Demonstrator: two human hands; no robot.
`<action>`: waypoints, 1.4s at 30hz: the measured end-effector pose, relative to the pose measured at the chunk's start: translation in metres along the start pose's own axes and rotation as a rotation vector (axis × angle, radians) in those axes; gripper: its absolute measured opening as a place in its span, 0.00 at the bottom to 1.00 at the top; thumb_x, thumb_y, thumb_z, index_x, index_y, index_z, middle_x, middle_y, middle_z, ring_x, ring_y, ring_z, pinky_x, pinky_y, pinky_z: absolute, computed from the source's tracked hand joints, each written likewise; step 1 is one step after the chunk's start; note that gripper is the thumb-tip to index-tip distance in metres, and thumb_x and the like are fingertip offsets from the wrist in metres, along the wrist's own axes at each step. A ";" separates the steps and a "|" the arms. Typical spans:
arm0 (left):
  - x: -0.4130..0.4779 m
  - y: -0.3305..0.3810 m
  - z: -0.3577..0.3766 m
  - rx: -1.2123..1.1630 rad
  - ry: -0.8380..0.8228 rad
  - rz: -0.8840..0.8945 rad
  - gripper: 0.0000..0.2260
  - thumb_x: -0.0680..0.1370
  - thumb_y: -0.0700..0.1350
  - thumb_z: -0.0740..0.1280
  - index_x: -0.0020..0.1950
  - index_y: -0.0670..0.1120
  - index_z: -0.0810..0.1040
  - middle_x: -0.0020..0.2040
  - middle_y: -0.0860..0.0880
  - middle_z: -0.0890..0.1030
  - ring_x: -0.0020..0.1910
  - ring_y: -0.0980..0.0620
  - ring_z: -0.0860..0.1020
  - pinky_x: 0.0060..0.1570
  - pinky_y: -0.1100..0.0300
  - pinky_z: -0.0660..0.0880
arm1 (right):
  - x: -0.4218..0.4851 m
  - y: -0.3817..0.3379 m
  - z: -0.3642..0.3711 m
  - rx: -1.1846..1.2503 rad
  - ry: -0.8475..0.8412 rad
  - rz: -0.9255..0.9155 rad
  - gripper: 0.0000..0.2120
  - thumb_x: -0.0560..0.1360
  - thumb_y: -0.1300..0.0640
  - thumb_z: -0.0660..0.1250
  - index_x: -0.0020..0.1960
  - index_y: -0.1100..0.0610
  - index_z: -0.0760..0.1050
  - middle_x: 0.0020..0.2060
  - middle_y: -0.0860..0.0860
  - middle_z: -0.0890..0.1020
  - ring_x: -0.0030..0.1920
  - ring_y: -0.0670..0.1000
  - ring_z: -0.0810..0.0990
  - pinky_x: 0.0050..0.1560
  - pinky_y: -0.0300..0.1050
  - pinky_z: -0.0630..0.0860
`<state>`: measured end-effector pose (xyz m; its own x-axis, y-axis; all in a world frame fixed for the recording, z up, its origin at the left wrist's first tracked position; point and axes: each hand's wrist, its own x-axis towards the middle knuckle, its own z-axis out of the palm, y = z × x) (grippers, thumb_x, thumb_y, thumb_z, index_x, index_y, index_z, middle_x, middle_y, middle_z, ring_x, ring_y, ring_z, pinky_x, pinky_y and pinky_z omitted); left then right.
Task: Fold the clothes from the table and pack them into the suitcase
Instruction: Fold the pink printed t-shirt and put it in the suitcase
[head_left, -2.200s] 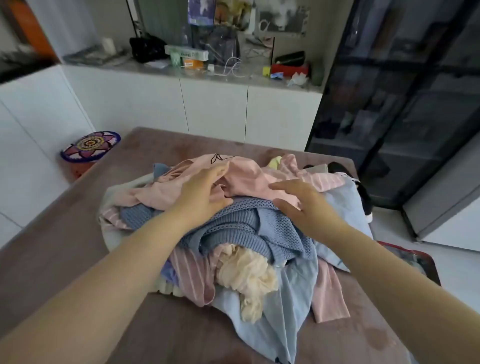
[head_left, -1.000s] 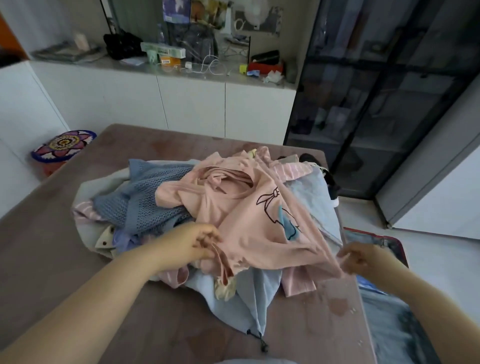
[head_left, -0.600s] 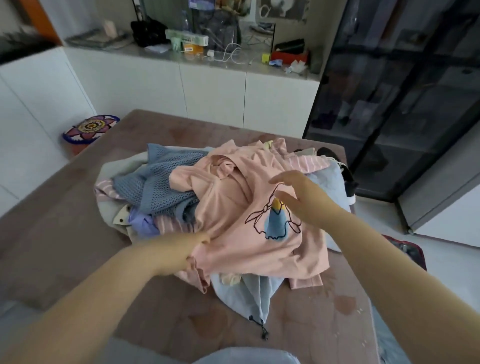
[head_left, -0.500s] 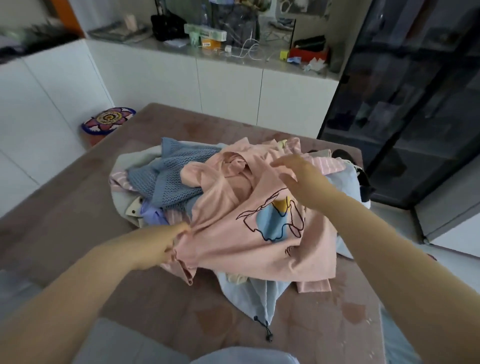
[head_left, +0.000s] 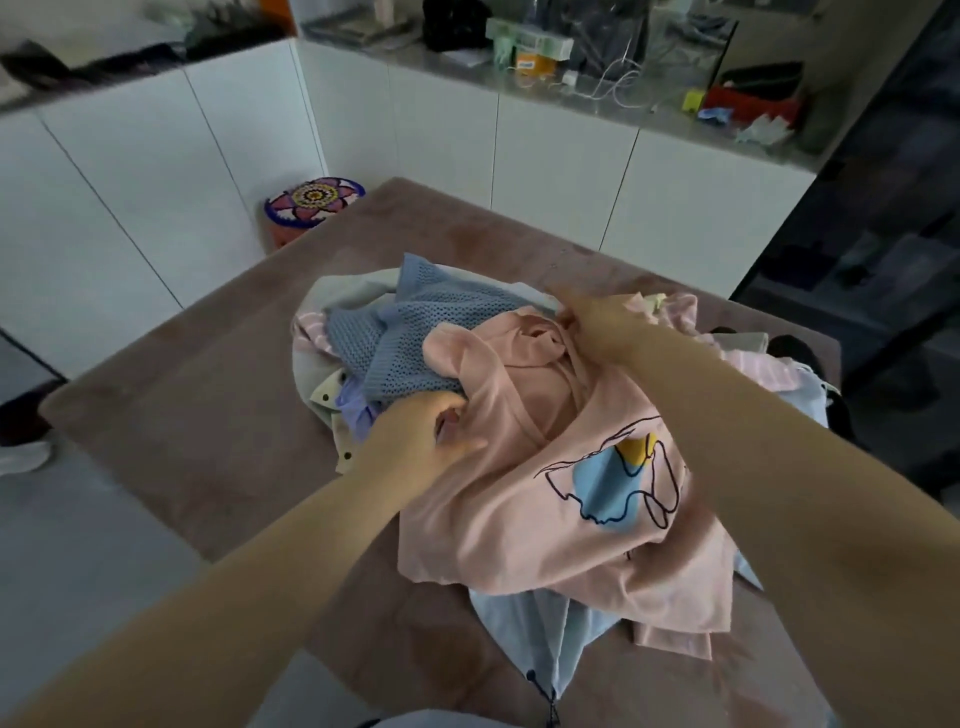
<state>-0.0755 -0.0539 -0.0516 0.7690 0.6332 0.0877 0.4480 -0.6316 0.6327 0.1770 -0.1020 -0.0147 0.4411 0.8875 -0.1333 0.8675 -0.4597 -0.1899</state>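
Brown table (head_left: 197, 415) with clothes heap. Nearest, below both hands, a light-blue drawstring garment (head_left: 530, 634). Over it lies the pink printed T-shirt (head_left: 519, 519): left hand (head_left: 421, 441) pinches its side edge with curled fingers, right hand (head_left: 597, 327) grips bunched fabric at its top. Left of the right hand, a blue knit sweater (head_left: 415, 332). Beyond: patterned stool (head_left: 311, 200), white cabinets (head_left: 561, 176), cluttered counter (head_left: 597, 98); dark glass cabinet (head_left: 857, 234) to the right.

2 hands (left (head_left: 421, 436), right (head_left: 602, 327)), 1 pink shirt (head_left: 519, 509), 1 table (head_left: 208, 395).
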 end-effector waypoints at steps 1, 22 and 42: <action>0.002 0.002 0.003 -0.017 0.053 0.003 0.09 0.72 0.45 0.72 0.50 0.45 0.81 0.46 0.53 0.81 0.43 0.59 0.74 0.44 0.71 0.68 | -0.002 0.001 0.000 -0.032 -0.002 -0.007 0.23 0.79 0.57 0.55 0.73 0.46 0.60 0.66 0.55 0.73 0.64 0.60 0.71 0.63 0.47 0.65; 0.047 0.050 -0.023 -0.301 0.230 0.057 0.11 0.80 0.43 0.59 0.39 0.45 0.66 0.31 0.51 0.67 0.31 0.56 0.64 0.32 0.65 0.63 | -0.236 0.100 -0.094 0.419 0.688 0.285 0.08 0.78 0.57 0.62 0.40 0.51 0.68 0.33 0.50 0.76 0.30 0.44 0.71 0.33 0.37 0.69; 0.120 0.098 0.029 0.014 0.023 0.004 0.12 0.78 0.40 0.64 0.60 0.39 0.74 0.59 0.38 0.77 0.58 0.40 0.74 0.54 0.55 0.68 | -0.269 0.091 0.056 0.319 0.297 0.457 0.10 0.72 0.54 0.68 0.52 0.52 0.78 0.52 0.51 0.79 0.54 0.55 0.77 0.58 0.50 0.71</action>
<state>0.0734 -0.0529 -0.0013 0.7600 0.6409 0.1084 0.4513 -0.6403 0.6216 0.1245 -0.3842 -0.0504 0.8359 0.5488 -0.0031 0.4849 -0.7411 -0.4645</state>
